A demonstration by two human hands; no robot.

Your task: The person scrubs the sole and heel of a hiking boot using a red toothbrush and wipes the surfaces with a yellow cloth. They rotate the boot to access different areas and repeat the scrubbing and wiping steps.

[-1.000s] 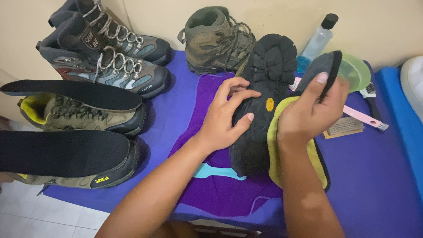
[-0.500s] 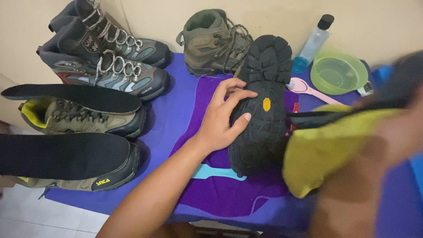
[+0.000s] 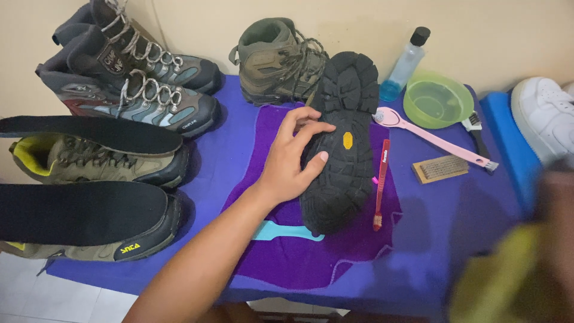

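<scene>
A boot lies upside down, its black lugged sole (image 3: 344,143) facing up, on a purple cloth (image 3: 287,263) spread over the blue table cover (image 3: 227,149). My left hand (image 3: 293,158) grips the sole's left edge, fingers spread over the tread and thumb pressed on it. My right hand (image 3: 559,227) is a blur at the lower right edge, off the boot, carrying a yellow-green insole (image 3: 502,281) that is also smeared by motion.
A red toothbrush (image 3: 380,182), a pink long-handled brush (image 3: 430,139), a wooden brush (image 3: 440,168), a green bowl (image 3: 437,100) and a bottle (image 3: 406,63) lie right of the boot. An olive boot (image 3: 275,60) stands behind. Several boots and black insoles (image 3: 84,209) fill the left side.
My right hand pulled the insole away from the boot's side and swung it down to the lower right. My left hand stayed on the sole.
</scene>
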